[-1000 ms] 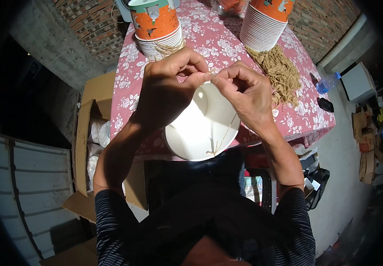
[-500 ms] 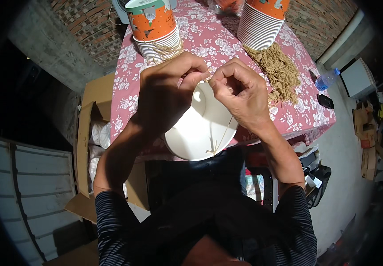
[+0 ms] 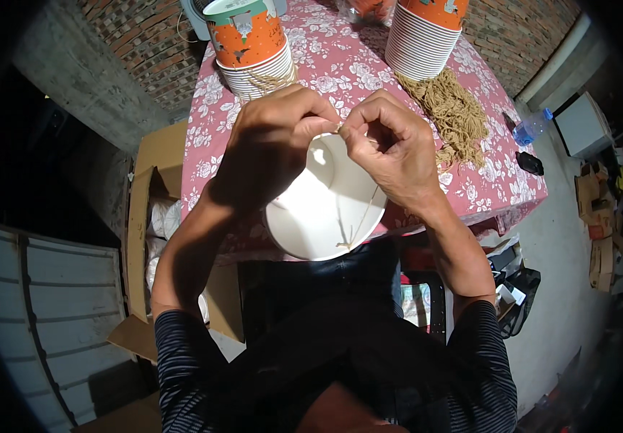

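A white paper bucket (image 3: 310, 216) stands before me at the table's near edge, its open mouth tilted toward me. Thin twine (image 3: 348, 237) is knotted at its near rim and runs up across the inside. At the far rim, my left hand (image 3: 272, 137) is closed in a pinch, thumb against forefinger. My right hand (image 3: 397, 148) pinches beside it, and the two sets of fingertips nearly meet. A small bit of twine shows between them; most of it is hidden by the fingers.
Stacked orange-and-white paper buckets (image 3: 250, 47) stand back left, with twine around the base; another stack (image 3: 423, 43) stands back right. A heap of tan twine (image 3: 456, 119), a plastic bottle (image 3: 532, 128) and a black object (image 3: 529, 164) lie rightward. An open cardboard box (image 3: 138, 238) sits left of the table.
My left thumb and fingers have shifted slightly right, closer to my right fingertips. The bucket has moved very little, and both hands keep their pinch at the far rim.
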`<state>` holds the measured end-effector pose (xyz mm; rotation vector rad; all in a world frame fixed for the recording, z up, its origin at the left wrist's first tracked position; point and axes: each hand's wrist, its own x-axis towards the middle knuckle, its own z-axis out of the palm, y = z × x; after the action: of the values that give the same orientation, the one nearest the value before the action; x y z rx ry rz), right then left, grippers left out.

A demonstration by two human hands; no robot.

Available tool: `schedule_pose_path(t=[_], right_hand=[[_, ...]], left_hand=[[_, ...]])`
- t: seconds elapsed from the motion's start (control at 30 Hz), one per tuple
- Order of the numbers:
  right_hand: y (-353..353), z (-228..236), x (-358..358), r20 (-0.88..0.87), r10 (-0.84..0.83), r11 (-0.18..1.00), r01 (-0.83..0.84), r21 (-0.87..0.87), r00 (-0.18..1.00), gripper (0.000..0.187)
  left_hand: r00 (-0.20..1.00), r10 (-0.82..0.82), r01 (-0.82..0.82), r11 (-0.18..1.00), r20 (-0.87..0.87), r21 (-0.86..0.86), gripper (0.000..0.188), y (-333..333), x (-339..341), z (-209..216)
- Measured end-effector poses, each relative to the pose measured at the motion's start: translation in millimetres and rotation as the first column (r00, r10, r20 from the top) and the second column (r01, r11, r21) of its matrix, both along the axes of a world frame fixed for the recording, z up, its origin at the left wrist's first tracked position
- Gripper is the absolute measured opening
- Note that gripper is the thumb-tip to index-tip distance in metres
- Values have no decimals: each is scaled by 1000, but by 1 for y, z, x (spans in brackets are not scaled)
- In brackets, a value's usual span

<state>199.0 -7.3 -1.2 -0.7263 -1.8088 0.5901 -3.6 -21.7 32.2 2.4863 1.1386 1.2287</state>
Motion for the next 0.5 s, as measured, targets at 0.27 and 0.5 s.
schedule_pose_path(t=[0.27,0.5], right_hand=[[-1,4,3,-83,46,987,-58,-150,995,6],[1,-5,2,-232,90,935,-163,-314,968,4]], left_hand=[[860,-58,406,680,508,-611,16,17,-10,-1],[676,-62,641,542,734,-544,33,19,-8,-6]])
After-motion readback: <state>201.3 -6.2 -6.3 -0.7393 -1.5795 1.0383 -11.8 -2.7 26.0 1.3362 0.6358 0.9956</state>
